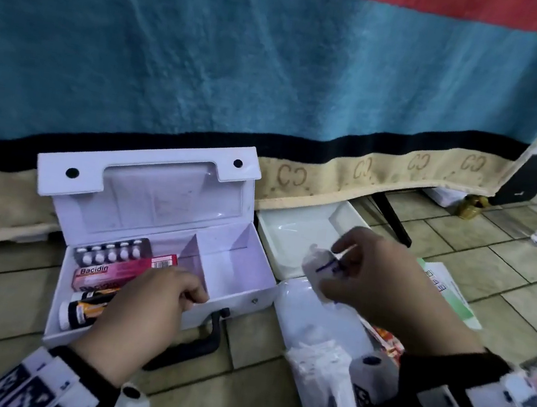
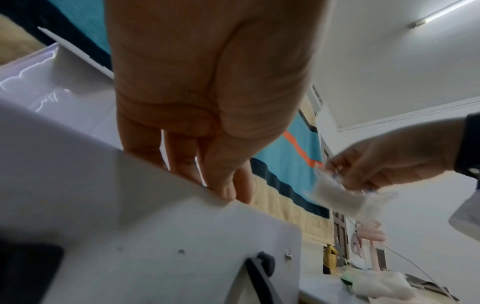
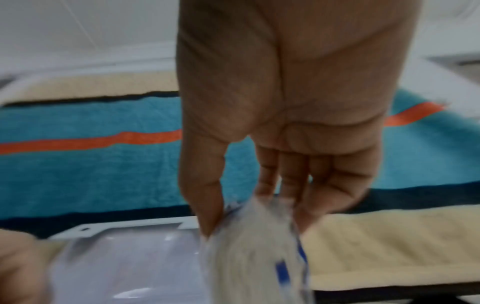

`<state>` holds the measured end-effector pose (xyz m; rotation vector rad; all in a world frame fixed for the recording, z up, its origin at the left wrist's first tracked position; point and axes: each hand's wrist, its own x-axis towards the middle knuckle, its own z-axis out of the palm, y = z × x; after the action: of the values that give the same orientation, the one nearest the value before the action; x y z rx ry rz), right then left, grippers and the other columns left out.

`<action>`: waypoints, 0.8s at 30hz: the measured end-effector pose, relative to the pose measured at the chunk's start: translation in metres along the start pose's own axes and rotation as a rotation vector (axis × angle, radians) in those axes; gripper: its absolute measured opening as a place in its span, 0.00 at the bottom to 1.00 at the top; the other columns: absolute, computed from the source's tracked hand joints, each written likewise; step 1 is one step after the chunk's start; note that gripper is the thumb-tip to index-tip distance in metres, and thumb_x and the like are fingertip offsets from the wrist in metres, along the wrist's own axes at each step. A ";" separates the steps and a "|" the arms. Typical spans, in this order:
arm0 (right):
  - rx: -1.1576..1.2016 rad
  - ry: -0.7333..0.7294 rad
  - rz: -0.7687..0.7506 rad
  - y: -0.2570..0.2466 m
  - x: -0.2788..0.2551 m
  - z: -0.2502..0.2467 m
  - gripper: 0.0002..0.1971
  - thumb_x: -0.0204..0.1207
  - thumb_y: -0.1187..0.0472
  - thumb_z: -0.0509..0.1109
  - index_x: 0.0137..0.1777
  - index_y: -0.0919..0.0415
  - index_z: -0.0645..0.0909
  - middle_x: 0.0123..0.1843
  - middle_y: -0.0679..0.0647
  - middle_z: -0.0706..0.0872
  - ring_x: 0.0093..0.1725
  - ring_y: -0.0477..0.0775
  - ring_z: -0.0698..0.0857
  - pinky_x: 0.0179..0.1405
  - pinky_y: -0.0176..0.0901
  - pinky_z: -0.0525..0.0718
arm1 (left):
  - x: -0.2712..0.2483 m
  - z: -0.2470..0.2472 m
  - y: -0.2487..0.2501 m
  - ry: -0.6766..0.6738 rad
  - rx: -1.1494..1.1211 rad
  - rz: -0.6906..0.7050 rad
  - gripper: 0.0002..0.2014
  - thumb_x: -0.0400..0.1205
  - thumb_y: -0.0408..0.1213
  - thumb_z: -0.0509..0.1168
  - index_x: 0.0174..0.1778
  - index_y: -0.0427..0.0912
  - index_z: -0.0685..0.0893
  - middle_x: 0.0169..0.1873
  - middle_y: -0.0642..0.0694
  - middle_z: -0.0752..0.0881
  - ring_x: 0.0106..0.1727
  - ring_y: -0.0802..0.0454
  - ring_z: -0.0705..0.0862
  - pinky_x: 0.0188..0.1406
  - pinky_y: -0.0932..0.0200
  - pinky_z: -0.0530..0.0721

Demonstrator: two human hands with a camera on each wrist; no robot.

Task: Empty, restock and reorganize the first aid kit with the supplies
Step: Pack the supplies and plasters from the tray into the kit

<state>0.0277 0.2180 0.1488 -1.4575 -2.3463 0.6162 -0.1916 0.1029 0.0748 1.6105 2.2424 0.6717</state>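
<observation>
While your right hand [image 1: 383, 283] pinches the wrapped gauze packet [image 1: 321, 271] between thumb and fingertips, up in the air at about three o'clock of the first aid kit [image 1: 154, 256], your left hand [image 1: 144, 310] curls its fingers over the kit's front wall near the divider [image 1: 196, 262] and steadies the box.

That pinch sits on the loose plastic wrap, not the roll itself, so I judge the packet could slide out or swing as you carry it across; the right wrist view is blurred, and I cannot tell how deep the grip goes. Lean too hard on the front wall and the light kit may tip toward you.

Inside the kit, the left compartment holds a blister pack of white tablets [image 1: 114, 249] at twelve o'clock, a pink Bacidin box [image 1: 114, 273] below it, and a dark tube with a white cap [image 1: 82, 312] at six o'clock. The right compartment [image 1: 238, 267] looks bare and seems the likely spot for the gauze.

At two o'clock of the kit lies a white tray [image 1: 293, 237]; at four o'clock, a clear plastic bag of supplies [image 1: 320, 346].
</observation>
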 end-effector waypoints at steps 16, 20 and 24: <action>-0.261 -0.233 -0.372 -0.053 0.030 0.098 0.18 0.75 0.72 0.62 0.63 0.58 0.78 0.62 0.58 0.80 0.61 0.58 0.80 0.56 0.46 0.77 | -0.001 -0.001 0.002 -0.023 -0.001 -0.064 0.18 0.74 0.24 0.62 0.42 0.54 0.88 0.44 0.56 0.86 0.48 0.54 0.85 0.52 0.55 0.84; -0.386 -0.224 -0.304 -0.057 0.037 0.097 0.11 0.77 0.64 0.67 0.58 0.63 0.82 0.60 0.61 0.82 0.60 0.61 0.81 0.55 0.45 0.78 | -0.003 -0.001 0.001 -0.038 -0.018 -0.055 0.19 0.73 0.23 0.61 0.42 0.54 0.88 0.46 0.55 0.86 0.49 0.52 0.85 0.52 0.53 0.84; -0.056 -0.150 -0.185 -0.056 0.039 0.095 0.11 0.74 0.72 0.63 0.48 0.63 0.87 0.46 0.56 0.85 0.37 0.50 0.81 0.38 0.37 0.78 | -0.003 -0.003 0.001 -0.055 -0.015 -0.052 0.20 0.73 0.23 0.59 0.43 0.53 0.87 0.44 0.55 0.86 0.49 0.53 0.85 0.51 0.54 0.84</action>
<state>-0.0769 0.2129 0.0966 -1.2354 -2.5966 0.6342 -0.1914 0.0998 0.0782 1.5392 2.2261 0.6221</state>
